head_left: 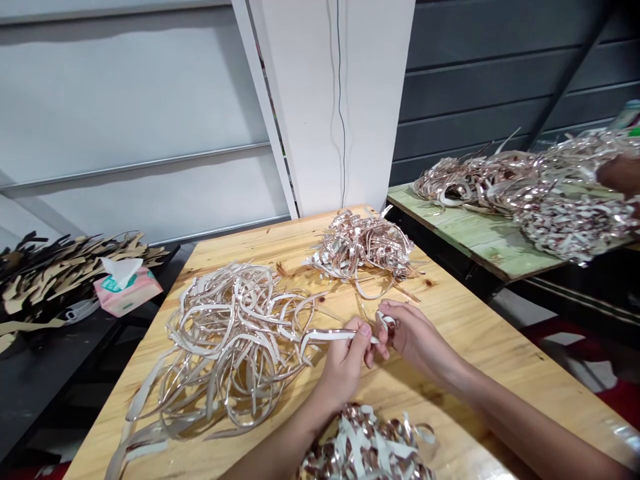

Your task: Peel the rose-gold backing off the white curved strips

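My left hand pinches a long shiny rose-gold strip that trails left into a large tangle of loose strips on the wooden table. My right hand grips the strip's other end, curled into a small loop at my fingertips. The two hands almost touch above the table's middle. A heap of small curled metallic pieces lies just beyond them, and another heap sits close to me between my forearms.
A green-topped table at right carries big piles of similar shiny strips; another person's hand shows at its far right. A dark bench at left holds tan and black strips and a pink tissue pack. A white pillar stands behind.
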The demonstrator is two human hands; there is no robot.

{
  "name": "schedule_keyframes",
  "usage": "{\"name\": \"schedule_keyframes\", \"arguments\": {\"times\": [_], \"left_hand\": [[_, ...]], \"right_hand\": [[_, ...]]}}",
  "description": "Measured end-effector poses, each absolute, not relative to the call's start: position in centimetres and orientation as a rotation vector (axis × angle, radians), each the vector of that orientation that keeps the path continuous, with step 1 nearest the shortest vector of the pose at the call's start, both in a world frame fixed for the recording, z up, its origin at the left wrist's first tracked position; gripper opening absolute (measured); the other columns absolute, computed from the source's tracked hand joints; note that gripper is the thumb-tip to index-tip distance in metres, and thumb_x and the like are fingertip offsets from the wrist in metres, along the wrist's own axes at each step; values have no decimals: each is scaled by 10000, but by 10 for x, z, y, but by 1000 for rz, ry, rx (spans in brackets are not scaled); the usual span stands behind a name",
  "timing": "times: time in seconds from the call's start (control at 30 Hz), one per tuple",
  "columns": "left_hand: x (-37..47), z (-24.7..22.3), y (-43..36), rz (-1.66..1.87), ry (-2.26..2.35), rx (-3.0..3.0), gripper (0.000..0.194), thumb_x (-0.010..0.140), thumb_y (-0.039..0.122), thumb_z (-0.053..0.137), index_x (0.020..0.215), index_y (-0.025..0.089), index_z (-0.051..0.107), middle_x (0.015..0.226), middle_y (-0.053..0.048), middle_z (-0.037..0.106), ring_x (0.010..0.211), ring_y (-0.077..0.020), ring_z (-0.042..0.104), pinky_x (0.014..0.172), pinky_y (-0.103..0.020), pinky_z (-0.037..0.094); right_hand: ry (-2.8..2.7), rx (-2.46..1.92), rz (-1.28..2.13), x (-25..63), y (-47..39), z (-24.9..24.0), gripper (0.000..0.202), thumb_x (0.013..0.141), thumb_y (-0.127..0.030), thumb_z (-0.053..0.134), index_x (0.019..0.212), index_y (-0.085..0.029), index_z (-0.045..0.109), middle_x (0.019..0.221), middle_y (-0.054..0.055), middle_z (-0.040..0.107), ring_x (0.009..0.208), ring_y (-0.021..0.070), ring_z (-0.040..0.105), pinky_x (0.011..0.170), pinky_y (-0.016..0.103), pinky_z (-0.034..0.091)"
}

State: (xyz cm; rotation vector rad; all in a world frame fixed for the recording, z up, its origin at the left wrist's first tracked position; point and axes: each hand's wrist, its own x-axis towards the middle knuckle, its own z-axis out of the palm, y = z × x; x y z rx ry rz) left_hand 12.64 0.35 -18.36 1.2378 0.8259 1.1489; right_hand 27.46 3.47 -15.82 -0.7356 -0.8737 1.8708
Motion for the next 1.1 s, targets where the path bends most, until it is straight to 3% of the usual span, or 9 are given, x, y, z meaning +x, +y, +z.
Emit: {"name": "schedule_keyframes", "arguments": {"times": [0.33, 0.43, 0.57, 0.7, 0.87, 1.1], "left_hand": [[127, -186, 6, 1001, 721, 1033, 414, 950, 560, 592, 816, 168, 585, 669, 2, 556, 538, -102, 401, 534, -236, 347], [127, -183, 4, 1038, 710, 1082, 378, 976, 528, 594, 832, 182, 541, 751, -15, 605, 566, -99, 456, 549, -230, 378], [127, -181, 0, 1141, 702, 1179, 278, 985, 460, 632, 1014, 218, 497, 885, -27, 656, 634, -120, 580, 595, -244, 466], [128, -188, -1, 1215, 724, 1280, 288, 951, 428, 694, 1059, 202, 551, 1030, -69, 669, 687, -119, 613, 623, -248, 517], [133, -191, 1, 1284, 751, 1181, 314, 971, 465, 660, 913, 198, 504, 752, -11, 671, 604, -122, 631, 528, -211, 479], [128, -186, 8, 1202, 843, 1080, 404, 945, 527, 668, 822, 205, 458, 607, 32, 628, 459, -88, 532, 437, -188, 391]], "right_hand": [[-997, -812, 1938, 280, 38, -163, 313, 843, -403, 760, 693, -173, 610, 520, -13, 632, 416, 131, 565, 414, 230, 437], [-952, -816, 1927, 280, 38, -162, 318, 839, -403, 765, 683, -175, 609, 509, -17, 625, 403, 127, 550, 414, 230, 438], [-794, -819, 1976, 281, 39, -160, 362, 863, -395, 726, 608, -178, 589, 477, -27, 567, 403, 114, 527, 430, 227, 449], [-674, -805, 2098, 283, 41, -162, 393, 868, -393, 698, 565, -183, 560, 477, -33, 526, 410, 98, 495, 446, 219, 471], [-701, -800, 2071, 280, 37, -161, 335, 871, -372, 718, 627, -179, 594, 494, -16, 584, 418, 110, 523, 452, 227, 461], [-978, -753, 1874, 280, 35, -158, 297, 887, -377, 741, 706, -192, 595, 525, -13, 635, 445, 144, 592, 432, 223, 439]]}}
